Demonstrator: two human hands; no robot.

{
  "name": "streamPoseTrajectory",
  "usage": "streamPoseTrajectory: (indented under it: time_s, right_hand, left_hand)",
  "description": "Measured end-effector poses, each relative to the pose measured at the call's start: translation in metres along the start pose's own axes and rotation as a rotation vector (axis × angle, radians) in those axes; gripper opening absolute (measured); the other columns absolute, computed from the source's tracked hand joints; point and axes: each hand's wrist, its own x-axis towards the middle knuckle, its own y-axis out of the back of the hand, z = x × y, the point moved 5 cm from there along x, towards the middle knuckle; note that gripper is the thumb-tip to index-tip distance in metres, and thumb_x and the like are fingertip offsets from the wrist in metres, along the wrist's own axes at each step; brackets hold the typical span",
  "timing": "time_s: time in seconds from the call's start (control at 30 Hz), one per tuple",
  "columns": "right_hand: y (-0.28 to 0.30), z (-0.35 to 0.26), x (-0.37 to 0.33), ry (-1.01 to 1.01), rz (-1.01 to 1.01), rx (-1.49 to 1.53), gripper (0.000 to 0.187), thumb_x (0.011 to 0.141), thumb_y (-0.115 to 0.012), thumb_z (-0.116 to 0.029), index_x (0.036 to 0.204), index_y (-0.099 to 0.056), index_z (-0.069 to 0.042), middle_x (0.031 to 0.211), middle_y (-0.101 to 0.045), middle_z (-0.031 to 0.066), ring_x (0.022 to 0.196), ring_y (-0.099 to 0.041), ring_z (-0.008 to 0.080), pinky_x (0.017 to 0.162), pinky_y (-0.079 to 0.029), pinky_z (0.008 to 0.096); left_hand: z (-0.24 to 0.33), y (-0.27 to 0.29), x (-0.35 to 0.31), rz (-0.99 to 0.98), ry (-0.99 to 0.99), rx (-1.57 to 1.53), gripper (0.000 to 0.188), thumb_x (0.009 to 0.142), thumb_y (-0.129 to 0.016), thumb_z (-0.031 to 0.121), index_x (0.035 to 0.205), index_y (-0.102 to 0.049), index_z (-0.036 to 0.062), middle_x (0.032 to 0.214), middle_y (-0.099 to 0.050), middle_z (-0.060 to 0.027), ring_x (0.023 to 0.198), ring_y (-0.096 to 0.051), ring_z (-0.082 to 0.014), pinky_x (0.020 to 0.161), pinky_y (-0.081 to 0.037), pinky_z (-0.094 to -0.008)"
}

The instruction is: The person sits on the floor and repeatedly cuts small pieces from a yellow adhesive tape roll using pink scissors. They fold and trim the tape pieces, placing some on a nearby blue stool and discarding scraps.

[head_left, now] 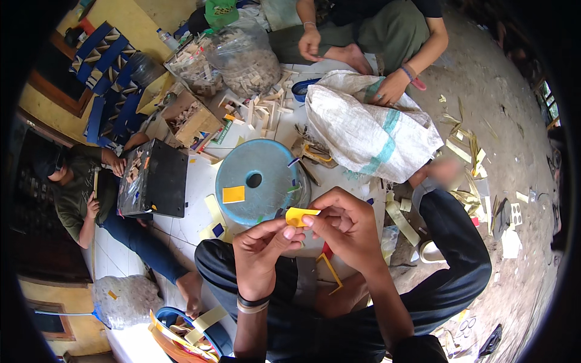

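Observation:
Between both hands is a small bright yellow piece (298,216) of thin sheet, slightly curled; paper, foam or fabric, I cannot tell. My left hand (264,251) pinches its left end between thumb and fingers. At its right end, my right hand (348,227) pinches it the same way. Just beyond the hands stands a round blue-grey stool (266,160) with a hole in its middle. A flat orange-yellow rectangle (233,194) lies on the stool's left part. Small blue and green scraps lie toward its right edge.
A white sack (375,130) lies beyond the stool beside a seated person (387,36). Leftward, another person (78,193) sits at a black box (158,178). Wooden pieces (266,112) pile up at the back. A blue tub (218,333) of strips stands lower left. Scraps litter the right-hand floor.

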Motion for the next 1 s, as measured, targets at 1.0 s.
streamPoseTrajectory:
  time_s: [1.0]
  right_hand:
    - [-0.001,-0.022,-0.011,0.083,0.114,-0.044,0.012,0.092,-0.07,0.007,0.1,-0.061,0.007,0.094,-0.065,0.0104,0.088,-0.07,0.0141,0.072,-0.061,0.0245]
  left_hand:
    - [0.01,-0.02,-0.005,0.017,-0.155,-0.001,0.021,0.101,-0.065,0.01,0.113,-0.07,-0.0065,0.096,-0.076,-0.0178,0.085,-0.076,-0.0227,0.079,-0.062,-0.0332]
